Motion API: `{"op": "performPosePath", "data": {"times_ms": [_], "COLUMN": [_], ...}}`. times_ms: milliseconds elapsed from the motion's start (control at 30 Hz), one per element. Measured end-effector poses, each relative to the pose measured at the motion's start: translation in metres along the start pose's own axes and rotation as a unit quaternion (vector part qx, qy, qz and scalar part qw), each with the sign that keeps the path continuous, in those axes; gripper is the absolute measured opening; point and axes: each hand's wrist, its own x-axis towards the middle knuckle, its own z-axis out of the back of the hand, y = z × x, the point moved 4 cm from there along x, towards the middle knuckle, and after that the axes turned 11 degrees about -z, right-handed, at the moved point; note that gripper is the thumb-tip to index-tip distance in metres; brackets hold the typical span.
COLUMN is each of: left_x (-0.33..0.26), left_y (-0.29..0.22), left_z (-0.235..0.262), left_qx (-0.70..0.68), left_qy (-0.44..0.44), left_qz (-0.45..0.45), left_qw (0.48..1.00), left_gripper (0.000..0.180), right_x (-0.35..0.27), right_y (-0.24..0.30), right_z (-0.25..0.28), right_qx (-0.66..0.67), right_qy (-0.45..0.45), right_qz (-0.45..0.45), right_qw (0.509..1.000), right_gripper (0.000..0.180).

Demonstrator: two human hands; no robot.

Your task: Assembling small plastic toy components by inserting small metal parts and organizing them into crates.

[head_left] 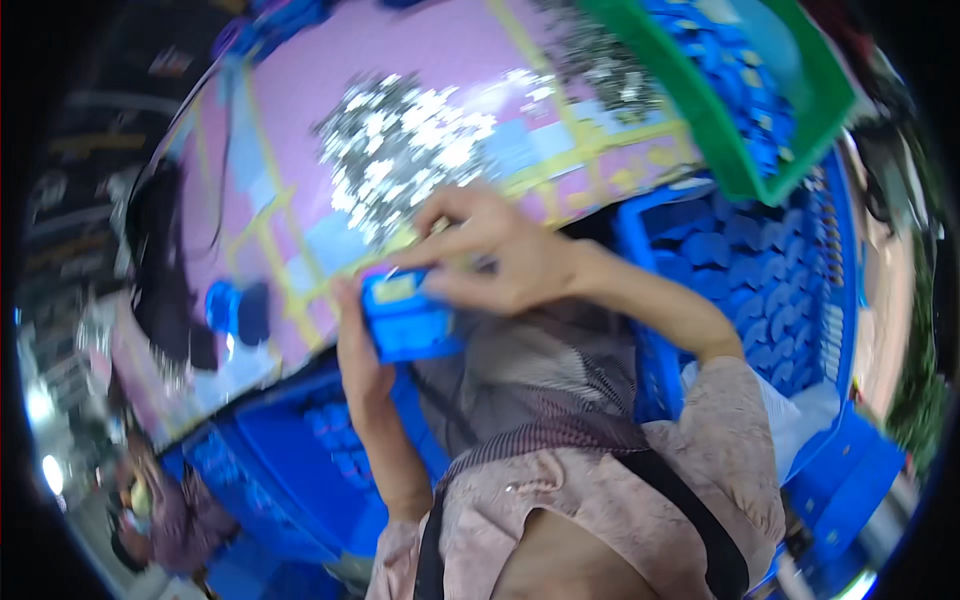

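Close in front of my body, my left hand (358, 335) is closed around a blue plastic part (415, 335), boxy in shape, with a pale yellowish patch on top. My right hand (510, 250) reaches over from the right with bent fingers. Its lower fingers meet or nearly meet the blue part's right side, while the upper ones curl above it; blur hides what they pinch. Just beyond both hands, a loose heap of small shiny metal pieces (400, 145) lies on the pink table (290, 130).
A second metal heap (612, 65) lies farther right. Blue pieces fill a green bin (725, 160) at the table's right edge. Blue crates flank me, the right crate (840, 300) holding stacked rounded parts. A dark object (165, 265) and a blue round item (225, 305) are left.
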Motion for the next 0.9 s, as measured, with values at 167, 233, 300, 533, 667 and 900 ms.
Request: {"op": "performPosePath", "data": {"times_ms": [167, 233, 300, 533, 667, 900], "left_x": [0.008, 0.006, 0.001, 0.007, 0.013, 0.002], "left_y": [-0.002, -0.009, -0.01, 0.011, -0.002, -0.02], "left_z": [-0.013, -0.028, -0.028, 0.017, -0.012, -0.008], "left_qx": [0.076, 0.069, 0.065, -0.106, -0.09, -0.056], "left_qy": [0.01, 0.05, 0.068, -0.03, -0.023, -0.059], "left_qz": [-0.062, -0.058, -0.057, -0.103, -0.144, -0.098], "left_qw": [0.995, 0.995, 0.994, 0.989, 0.985, 0.992], "left_gripper": [0.054, 0.053, 0.053, 0.047, 0.04, 0.04], "right_x": [-0.02, -0.017, -0.004, 0.014, 0.004, 0.001], "right_y": [0.018, 0.012, -0.008, -0.03, -0.016, 0.001], "right_z": [-0.033, -0.004, 0.046, 0.138, 0.008, -0.043], "right_qx": [-0.06, 0.031, 0.183, 0.489, 0.088, 0.031], "right_qy": [-0.106, -0.144, -0.272, -0.215, 0.044, 0.127], "right_qz": [0.076, -0.056, -0.163, -0.208, -0.268, -0.241], "right_qw": [0.99, 0.987, 0.931, 0.819, 0.958, 0.962], "right_gripper": [0.026, 0.024, 0.022, 0.034, 0.033, 0.038]}}
